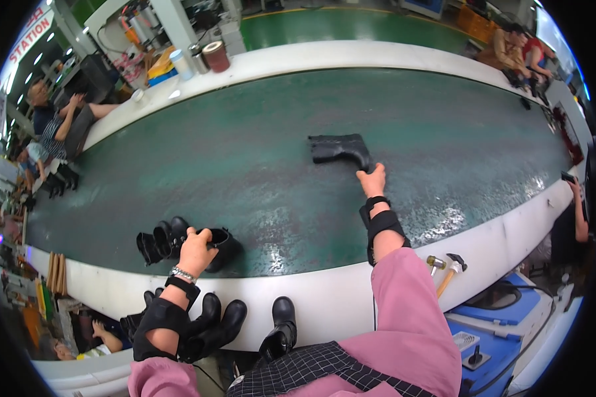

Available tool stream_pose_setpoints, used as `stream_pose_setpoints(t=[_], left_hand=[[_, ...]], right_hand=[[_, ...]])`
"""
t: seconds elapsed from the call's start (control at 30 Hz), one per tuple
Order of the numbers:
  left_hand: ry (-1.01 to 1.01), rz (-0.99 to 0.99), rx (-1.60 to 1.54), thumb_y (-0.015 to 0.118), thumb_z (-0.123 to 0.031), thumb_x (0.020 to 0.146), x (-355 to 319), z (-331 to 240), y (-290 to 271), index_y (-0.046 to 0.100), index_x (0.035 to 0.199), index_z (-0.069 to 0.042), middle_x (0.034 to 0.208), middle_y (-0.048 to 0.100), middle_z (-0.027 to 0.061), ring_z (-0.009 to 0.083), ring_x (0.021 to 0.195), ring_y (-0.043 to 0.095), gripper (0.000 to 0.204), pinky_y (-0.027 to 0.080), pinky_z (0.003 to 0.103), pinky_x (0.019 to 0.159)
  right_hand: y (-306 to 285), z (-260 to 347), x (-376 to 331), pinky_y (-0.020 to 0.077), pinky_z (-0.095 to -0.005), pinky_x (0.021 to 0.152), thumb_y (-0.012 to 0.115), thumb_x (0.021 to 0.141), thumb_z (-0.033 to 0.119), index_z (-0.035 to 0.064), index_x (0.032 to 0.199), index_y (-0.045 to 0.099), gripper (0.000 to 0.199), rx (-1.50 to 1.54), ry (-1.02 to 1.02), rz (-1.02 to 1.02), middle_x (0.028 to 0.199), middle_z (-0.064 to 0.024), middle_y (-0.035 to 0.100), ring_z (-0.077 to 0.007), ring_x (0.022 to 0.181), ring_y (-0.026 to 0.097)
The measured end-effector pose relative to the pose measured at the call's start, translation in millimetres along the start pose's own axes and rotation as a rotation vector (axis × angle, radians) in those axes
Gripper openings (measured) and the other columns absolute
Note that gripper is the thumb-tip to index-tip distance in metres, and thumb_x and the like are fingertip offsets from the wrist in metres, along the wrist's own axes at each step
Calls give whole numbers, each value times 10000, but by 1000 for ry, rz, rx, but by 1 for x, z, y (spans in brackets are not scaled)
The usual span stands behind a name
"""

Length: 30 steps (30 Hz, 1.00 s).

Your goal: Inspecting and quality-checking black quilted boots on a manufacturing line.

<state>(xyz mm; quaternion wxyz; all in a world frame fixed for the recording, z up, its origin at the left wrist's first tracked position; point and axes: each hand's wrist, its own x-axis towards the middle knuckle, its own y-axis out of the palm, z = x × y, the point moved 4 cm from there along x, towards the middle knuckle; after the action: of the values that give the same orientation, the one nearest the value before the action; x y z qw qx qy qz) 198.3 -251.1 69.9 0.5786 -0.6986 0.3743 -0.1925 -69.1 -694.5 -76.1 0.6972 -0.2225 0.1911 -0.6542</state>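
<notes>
Nearest, beside the left forearm, the person has black leather boots with rounded toes (232, 321) on the smooth white ledge (331, 288); at least four are visible, partly hidden. Two short hammers (450, 274) lie on this ledge, right of the right forearm. Farther, the left hand (195, 255) touches a black group of boots (225, 248) on the worn green work surface (278, 192); at least three are there, but whether its fingers close cannot be told. The right hand (372, 180), well apart, is clamped on the toe of one black shiny boot (338, 149), its shaft pointing leftward. The work appears partway: several boots are on the green surface, one is in handling, and the ledge boots seem to remain.
</notes>
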Motion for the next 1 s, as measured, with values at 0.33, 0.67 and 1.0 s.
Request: stream_pose_setpoints(t=[0.33, 0.67, 1.0], left_hand=[[262, -39, -57, 713, -37, 678, -9, -20, -12, 613, 804, -11, 1113, 552, 150, 346, 877, 614, 163, 516, 386, 750], [824, 76, -153, 633, 39, 681, -44, -147, -35, 572, 742, -2, 1145, 549, 161, 342, 990, 581, 96, 519, 366, 782], [1214, 471, -147, 578, 46, 674, -115, -223, 30, 618, 779, -8, 1065, 506, 94, 268, 1002, 545, 124, 540, 342, 746]], right_hand=[[41, -13, 38, 470, -402, 856, 693, 714, 256, -47, 1144, 521, 554, -33, -142, 55, 1033, -239, 628, -365, 980, 610], [-85, 14, -23, 504, -240, 544, 660, 829, 205, -15, 933, 626, 246, 690, 51, 352, 861, -47, 636, -114, 702, 598], [-206, -70, -159, 426, -424, 1005, 508, 943, 308, 74, 1177, 587, 340, 1623, 228, 196, 1172, -100, 624, -260, 1098, 584]])
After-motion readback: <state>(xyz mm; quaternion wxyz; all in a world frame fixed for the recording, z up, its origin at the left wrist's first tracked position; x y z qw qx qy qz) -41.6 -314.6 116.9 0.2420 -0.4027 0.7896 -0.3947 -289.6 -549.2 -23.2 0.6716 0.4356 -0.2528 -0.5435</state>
